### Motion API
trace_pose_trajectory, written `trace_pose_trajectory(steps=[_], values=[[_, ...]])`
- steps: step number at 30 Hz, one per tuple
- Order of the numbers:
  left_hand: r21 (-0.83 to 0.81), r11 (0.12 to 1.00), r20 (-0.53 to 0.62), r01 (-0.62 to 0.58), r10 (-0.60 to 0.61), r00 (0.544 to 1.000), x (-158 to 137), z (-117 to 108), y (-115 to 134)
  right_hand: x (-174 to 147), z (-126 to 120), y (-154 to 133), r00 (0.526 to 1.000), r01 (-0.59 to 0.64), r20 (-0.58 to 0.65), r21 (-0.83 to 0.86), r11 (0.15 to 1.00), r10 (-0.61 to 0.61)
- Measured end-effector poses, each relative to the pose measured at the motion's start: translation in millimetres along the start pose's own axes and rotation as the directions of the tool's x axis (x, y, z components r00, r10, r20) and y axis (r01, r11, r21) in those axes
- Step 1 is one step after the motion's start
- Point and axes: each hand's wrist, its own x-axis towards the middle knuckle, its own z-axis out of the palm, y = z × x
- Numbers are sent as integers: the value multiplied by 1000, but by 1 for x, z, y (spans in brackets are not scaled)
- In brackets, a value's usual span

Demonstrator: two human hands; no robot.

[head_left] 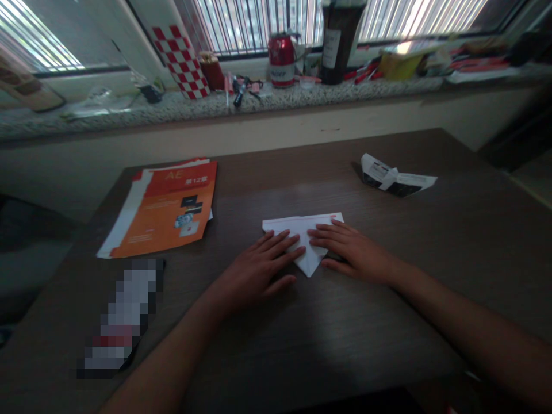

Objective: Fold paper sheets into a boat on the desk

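Observation:
A folded sheet of white paper [307,259] lies flat on the brown table [267,351], shaped like a triangle with its point toward me. My left hand [263,261] rests on its left side, fingers stretched out and spread. On the right side lies my right hand [351,247], its fingers flat and apart on the paper. Both hands press from above and neither grips it. Parts of the paper are hidden under the fingers. Farther back on the right sits a folded paper piece [392,177] with black and white print and a white band round its middle.
Orange printed sheets [168,213] lie at the table's back left. Nearer me on the left is a pixelated, phone-like object [123,316]. Along the granite windowsill [276,98] stand a red can [282,60], a dark tube [338,43], a checkered carton [183,63] and assorted small items.

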Motion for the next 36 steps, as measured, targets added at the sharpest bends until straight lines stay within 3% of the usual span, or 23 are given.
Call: trace_pose_trajectory(steps=[24, 36], values=[[64, 991, -13, 119, -119, 993, 4, 9, 7, 1, 1, 0, 1000, 4, 25, -61, 998, -2], [65, 986, -77, 155, -150, 986, 9, 19, 14, 9, -4, -6, 999, -40, -12, -39, 998, 40]])
